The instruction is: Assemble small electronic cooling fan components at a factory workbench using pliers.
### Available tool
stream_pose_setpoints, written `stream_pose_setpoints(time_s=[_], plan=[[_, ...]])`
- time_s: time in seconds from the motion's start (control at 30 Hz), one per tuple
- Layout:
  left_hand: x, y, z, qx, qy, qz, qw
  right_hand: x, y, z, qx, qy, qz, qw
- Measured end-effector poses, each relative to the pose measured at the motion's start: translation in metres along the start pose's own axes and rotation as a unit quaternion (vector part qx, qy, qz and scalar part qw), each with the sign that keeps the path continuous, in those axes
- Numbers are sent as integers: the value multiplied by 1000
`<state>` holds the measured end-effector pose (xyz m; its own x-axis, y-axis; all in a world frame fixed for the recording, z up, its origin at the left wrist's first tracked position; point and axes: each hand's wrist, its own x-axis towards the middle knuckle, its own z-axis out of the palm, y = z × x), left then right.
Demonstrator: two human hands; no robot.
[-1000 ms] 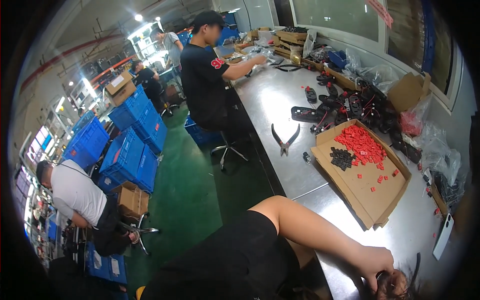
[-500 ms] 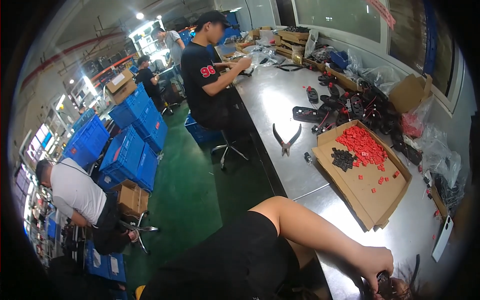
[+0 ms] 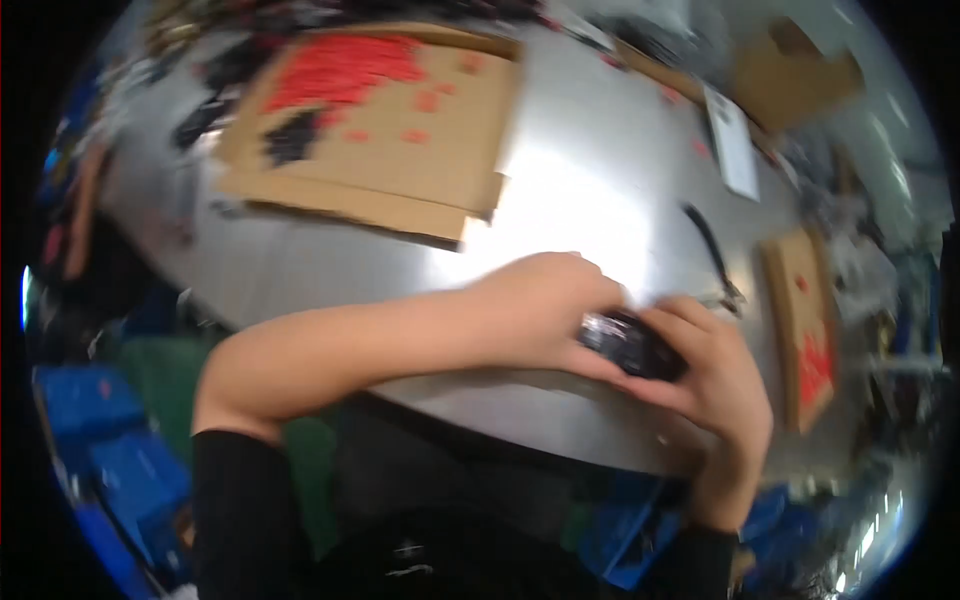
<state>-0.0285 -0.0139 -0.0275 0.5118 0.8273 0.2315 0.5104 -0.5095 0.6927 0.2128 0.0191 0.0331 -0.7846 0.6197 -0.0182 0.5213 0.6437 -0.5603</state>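
A small black plastic part [image 3: 638, 346] with a shiny, glossy end is held between both hands above the metal table [image 3: 570, 215]. My left hand [image 3: 560, 312] grips its left end, thumb along the near side. My right hand [image 3: 715, 372] is wrapped round the right end, fingers over the top. Motion blurs the picture, so the part's exact kind and details do not show. Just beyond my right hand lies a tool with a dark curved handle [image 3: 706, 237], seemingly pliers, its metal end close to my fingers.
A cardboard tray [image 3: 400, 195] at the upper left holds red pieces [image 3: 345, 70] and black pieces [image 3: 292, 138]. Another narrow tray [image 3: 783, 320] with red pieces stands at the right. A white phone-like slab [image 3: 732, 145] lies far right. Blue crates [image 3: 135, 480] stand lower left.
My view has swung right and down to the table before me. Both hands and the black part now show near the middle; the cardboard tray appears further left.
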Motion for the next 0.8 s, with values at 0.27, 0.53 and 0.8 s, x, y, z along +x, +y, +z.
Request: stream_pose_setpoints(time_s=[0.27,0.53,0.8], plan=[[37,0,14,106,-1,123,987,-26,20,-11,-32,-2,5,999],[40,1,22,115,-1,131,985,-30,19,-8,-61,-9,9,998],[38,5,15,26,-45,70,996,-32,7,-5,-94,6,27,995]])
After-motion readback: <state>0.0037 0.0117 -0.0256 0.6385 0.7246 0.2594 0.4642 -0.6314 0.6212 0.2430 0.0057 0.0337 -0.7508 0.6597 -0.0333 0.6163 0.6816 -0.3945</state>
